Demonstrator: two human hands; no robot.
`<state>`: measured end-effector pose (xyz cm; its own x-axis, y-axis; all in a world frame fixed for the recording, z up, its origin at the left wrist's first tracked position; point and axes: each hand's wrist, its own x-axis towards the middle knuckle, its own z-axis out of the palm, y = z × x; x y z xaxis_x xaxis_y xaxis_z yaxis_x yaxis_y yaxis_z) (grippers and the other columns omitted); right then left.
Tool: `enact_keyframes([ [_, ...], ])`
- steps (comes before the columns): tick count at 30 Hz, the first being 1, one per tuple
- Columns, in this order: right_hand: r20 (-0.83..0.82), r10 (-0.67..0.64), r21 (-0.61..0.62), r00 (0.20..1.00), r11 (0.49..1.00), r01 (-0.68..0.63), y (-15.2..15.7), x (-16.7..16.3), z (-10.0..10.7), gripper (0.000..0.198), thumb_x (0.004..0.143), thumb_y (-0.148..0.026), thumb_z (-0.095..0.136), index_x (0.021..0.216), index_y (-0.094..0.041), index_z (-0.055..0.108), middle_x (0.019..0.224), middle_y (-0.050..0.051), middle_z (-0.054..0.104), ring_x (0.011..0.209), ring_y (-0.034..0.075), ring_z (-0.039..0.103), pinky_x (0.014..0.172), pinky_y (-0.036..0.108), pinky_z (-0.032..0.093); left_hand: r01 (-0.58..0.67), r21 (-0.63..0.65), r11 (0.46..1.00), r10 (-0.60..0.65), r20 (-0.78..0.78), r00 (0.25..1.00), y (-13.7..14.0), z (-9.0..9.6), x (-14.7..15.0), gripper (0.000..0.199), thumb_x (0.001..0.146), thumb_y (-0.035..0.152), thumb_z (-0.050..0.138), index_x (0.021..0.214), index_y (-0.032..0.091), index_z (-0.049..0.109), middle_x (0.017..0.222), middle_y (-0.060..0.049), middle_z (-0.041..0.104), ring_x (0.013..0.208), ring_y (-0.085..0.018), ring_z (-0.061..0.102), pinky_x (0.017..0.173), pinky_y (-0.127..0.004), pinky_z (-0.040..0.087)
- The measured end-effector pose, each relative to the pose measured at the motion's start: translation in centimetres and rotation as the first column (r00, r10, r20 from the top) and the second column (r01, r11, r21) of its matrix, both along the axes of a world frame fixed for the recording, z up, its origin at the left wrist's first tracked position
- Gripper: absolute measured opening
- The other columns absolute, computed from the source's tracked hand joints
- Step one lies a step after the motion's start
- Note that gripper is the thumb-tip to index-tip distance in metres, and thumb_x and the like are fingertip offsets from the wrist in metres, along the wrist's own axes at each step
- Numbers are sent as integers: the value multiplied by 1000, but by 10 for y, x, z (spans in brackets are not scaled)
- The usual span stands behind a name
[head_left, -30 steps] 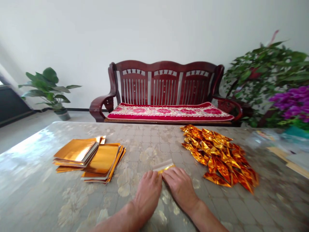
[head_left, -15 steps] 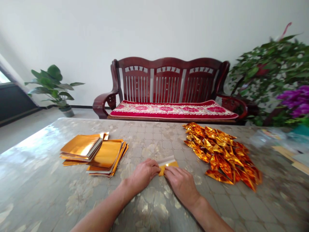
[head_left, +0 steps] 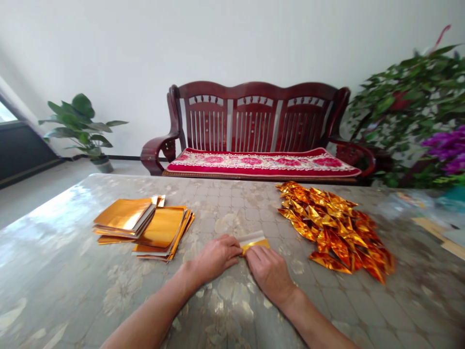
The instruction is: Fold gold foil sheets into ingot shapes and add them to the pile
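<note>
gold paper [head_left: 256,242], shiny; pale far strip [head_left: 252,236]

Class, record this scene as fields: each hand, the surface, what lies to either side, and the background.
Left hand: touching a small gold-and-grey foil paper
Right hand: touching the same paper
Surface: grey floral-patterned table
Left side: stacked, roughly square gold foil sheets
Right side: heap of pointed, folded orange-gold foil pieces
Background: dark red wooden bench with red-and-white floral seat cover

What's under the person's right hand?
The right hand covers part of a small gold sheet with a pale strip along its far edge. What lies directly beneath the hand cannot be seen.
</note>
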<state>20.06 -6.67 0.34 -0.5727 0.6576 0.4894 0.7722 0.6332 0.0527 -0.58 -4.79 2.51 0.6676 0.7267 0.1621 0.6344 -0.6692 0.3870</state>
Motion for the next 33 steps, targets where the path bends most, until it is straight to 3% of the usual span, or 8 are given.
enact_keyframes([
  [6, -32, -49, 16, 998, 999, 50, 2, -1, -3, 24, 96, -12, 46, 76, -20, 57, 73, 2, 57, 69, 19, 51, 67, 33, 31, -116, 154, 981, 126, -60, 990, -4, -11, 15, 30, 101, 29, 43, 91, 21, 71, 87, -3, 67, 88, -17, 60, 81, -27, 48],
  [10, -110, -54, -112, 992, 993, 42, 1, 2, 3, 15, 95, -16, 48, 84, -20, 59, 80, 3, 60, 80, 20, 54, 71, 32, 34, -173, 175, 969, 178, -17, 984, -8, -17, 24, 28, 100, 27, 46, 85, 20, 68, 84, -3, 67, 83, -16, 60, 78, -26, 47],
  [15, -135, -41, -195, 990, 981, 14, 2, 5, 8, 11, 96, -21, 54, 90, -21, 63, 87, 3, 64, 88, 21, 56, 75, 32, 37, -212, 38, 977, 202, 174, 964, -7, -18, 23, 23, 98, 26, 51, 85, 22, 70, 84, 0, 70, 85, -14, 64, 79, -22, 47],
  [19, -146, -67, -187, 987, 982, 39, 4, 6, 5, 14, 96, -20, 54, 89, -22, 65, 87, 2, 65, 87, 20, 58, 76, 31, 39, -419, -126, 899, 437, 327, 838, 0, -17, 14, 22, 96, 24, 50, 91, 22, 72, 90, -1, 73, 87, -14, 66, 80, -23, 48],
  [23, -155, -83, -194, 984, 980, 52, 6, 6, 3, 12, 95, -20, 55, 90, -22, 66, 88, 2, 66, 87, 20, 58, 78, 32, 40, -502, -277, 819, 569, 292, 768, 6, -12, 9, 23, 92, 29, 55, 106, 24, 72, 97, 0, 76, 86, -15, 69, 78, -23, 49],
  [27, -149, -90, -196, 985, 979, 60, 7, 6, 3, 14, 96, -21, 53, 90, -21, 65, 89, 4, 65, 88, 21, 58, 79, 33, 41, -455, -353, 817, 550, 244, 799, 9, -11, 16, 32, 84, 32, 65, 114, 26, 69, 89, 3, 76, 74, -14, 68, 68, -22, 47],
  [33, -137, -120, -214, 983, 973, 89, 8, 4, 4, 12, 96, -22, 54, 90, -22, 64, 90, 4, 65, 89, 21, 58, 79, 33, 41, -504, -328, 799, 575, 176, 799, 14, -16, 26, 29, 81, 24, 61, 107, 26, 72, 82, 3, 76, 73, -14, 67, 65, -23, 42],
])
